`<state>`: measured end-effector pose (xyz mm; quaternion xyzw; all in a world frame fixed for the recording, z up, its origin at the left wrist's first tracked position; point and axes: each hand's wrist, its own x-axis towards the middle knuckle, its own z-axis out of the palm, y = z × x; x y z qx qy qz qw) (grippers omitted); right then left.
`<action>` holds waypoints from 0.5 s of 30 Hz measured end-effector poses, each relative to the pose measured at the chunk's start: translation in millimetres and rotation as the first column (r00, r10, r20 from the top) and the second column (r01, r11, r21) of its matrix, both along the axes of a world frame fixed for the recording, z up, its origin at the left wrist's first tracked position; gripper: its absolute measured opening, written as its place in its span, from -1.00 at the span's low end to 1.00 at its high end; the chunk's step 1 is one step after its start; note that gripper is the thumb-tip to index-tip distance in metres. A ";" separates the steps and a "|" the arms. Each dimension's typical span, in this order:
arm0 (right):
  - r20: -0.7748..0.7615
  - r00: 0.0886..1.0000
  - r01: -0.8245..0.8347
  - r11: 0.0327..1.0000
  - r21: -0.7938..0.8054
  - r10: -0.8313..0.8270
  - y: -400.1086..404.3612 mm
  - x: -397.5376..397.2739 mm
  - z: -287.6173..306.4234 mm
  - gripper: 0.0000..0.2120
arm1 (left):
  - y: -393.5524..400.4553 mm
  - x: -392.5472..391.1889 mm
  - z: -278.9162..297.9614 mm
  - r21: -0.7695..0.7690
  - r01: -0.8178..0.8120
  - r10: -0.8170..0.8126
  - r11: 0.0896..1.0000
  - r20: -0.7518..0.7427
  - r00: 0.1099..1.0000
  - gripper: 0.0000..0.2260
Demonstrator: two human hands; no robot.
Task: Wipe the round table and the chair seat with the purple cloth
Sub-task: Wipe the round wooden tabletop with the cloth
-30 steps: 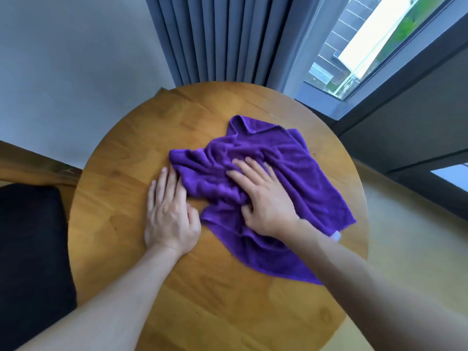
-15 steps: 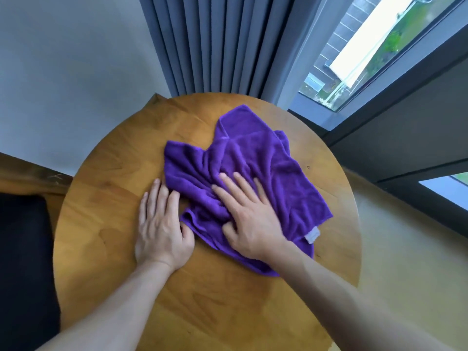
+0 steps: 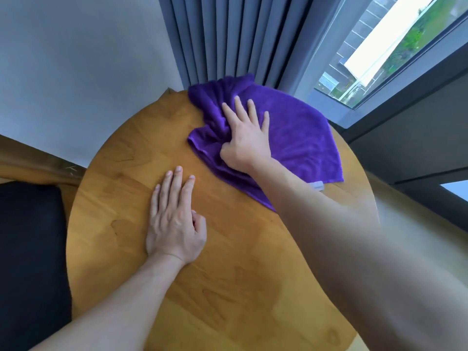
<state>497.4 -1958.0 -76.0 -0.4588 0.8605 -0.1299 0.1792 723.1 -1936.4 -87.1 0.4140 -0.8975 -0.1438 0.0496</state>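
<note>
Purple cloth [image 3: 301,138] lies bunched on the far right part of the round wooden tabletop [image 3: 228,262], its far edge reaching the tabletop's rim just in front of the grey curtain [image 3: 233,34]. A small white tag [image 3: 317,185] shows at the cloth's near right corner. The right hand [image 3: 247,140] presses flat on the cloth's left half, fingers [image 3: 239,107] straight and spread toward the curtain, thumb tucked against gathered folds; it pinches nothing that can be seen. The left hand [image 3: 174,224] rests palm down on bare wood nearer the middle of the tabletop, well apart from the cloth, its fingers straight and held together, gripping nothing, the thumb bent in beside the palm. To the left of the tabletop, a black chair seat [image 3: 27,262] sits low, with the chair's wooden frame [image 3: 38,168] running along its far side. A window [image 3: 379,51] occupies the far right, beside the curtain, and a pale wall [image 3: 76,67] fills the far left.
</note>
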 end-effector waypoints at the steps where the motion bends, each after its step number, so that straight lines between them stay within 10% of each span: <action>1: -0.016 0.997 -0.070 0.998 -0.011 0.069 11.2 13.3 0.7 -0.10 | 0.0 0.0 -0.8 -0.010 0.001 -0.001 1.000 -0.011 1.000 -0.33; 7: 0.051 0.939 -0.333 0.938 -0.101 0.339 122.5 57.2 0.2 -0.11 | 0.5 0.4 -6.0 -0.061 -0.018 0.017 0.998 -0.016 1.000 -0.47; 15: 0.080 0.995 0.062 0.990 -0.130 -0.052 79.3 -9.6 2.8 -0.23 | -2.3 0.3 -0.2 0.006 0.002 -0.002 1.000 -0.026 1.000 -0.33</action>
